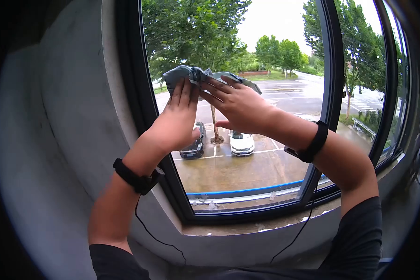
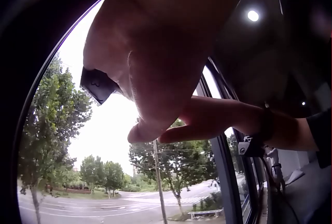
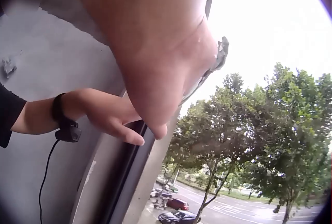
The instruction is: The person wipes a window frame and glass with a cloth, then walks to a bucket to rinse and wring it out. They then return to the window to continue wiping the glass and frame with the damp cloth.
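Observation:
A grey-blue cloth [image 1: 178,73] lies bunched and creased against the window glass [image 1: 247,177], near the left side of the pane. My left hand [image 1: 172,123] presses its left part with straight fingers. From the right, my right hand [image 1: 245,106] reaches over with extended fingers laid on the cloth's middle and right part. The two hands' fingertips come close together on the cloth. A dark corner of the cloth [image 2: 97,85] shows past the hand in the left wrist view, and a crumpled edge [image 3: 222,53] sticks out in the right wrist view. Most fingertips are hidden in the wrist views.
A dark window frame [image 1: 149,116] borders the pane on the left, and an upright bar [image 1: 332,70] divides it from panes on the right. Below runs a rough sill [image 1: 247,227]. A grey wall [image 1: 74,130] stands at the left. Cables [image 1: 161,240] hang from both wrist cameras.

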A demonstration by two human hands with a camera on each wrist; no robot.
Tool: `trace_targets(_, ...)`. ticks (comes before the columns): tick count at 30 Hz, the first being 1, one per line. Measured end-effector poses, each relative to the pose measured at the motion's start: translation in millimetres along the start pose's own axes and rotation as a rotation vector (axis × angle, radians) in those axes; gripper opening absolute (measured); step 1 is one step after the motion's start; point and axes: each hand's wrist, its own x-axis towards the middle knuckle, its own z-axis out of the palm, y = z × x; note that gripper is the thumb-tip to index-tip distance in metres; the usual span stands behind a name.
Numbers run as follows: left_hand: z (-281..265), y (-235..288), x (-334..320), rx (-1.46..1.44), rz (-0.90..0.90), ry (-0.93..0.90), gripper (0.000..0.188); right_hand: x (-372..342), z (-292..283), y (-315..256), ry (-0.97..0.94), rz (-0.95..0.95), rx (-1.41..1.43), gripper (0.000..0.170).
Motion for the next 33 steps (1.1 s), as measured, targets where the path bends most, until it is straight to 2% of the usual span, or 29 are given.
trace_targets(6, -18, 7, 34, -0.017, 0.009, 0.026, 0.103, -12, -5, 26, 0.12, 0.06, 0.042, 0.091)
trace_targets(10, -10, 25, 52, -0.077, 0.022, 0.132, 0.104, -30, -6, 38, 0.11, 0.134, 0.047, 0.091)
trace_targets(16, -12, 63, 87, -0.053, 0.048, 0.177, 0.105, -74, -12, 69, 0.085, 0.166, 0.025, 0.09)
trace_targets(25, -11, 149, 137, -0.149, 0.098, 0.225, 0.109, -165, -17, 102, 0.038, 0.262, 0.045, 0.093)
trace_targets(33, 5, 222, 150, -0.175, 0.136, 0.178, 0.113, -243, -7, 97, 0.025, 0.333, 0.123, 0.095)
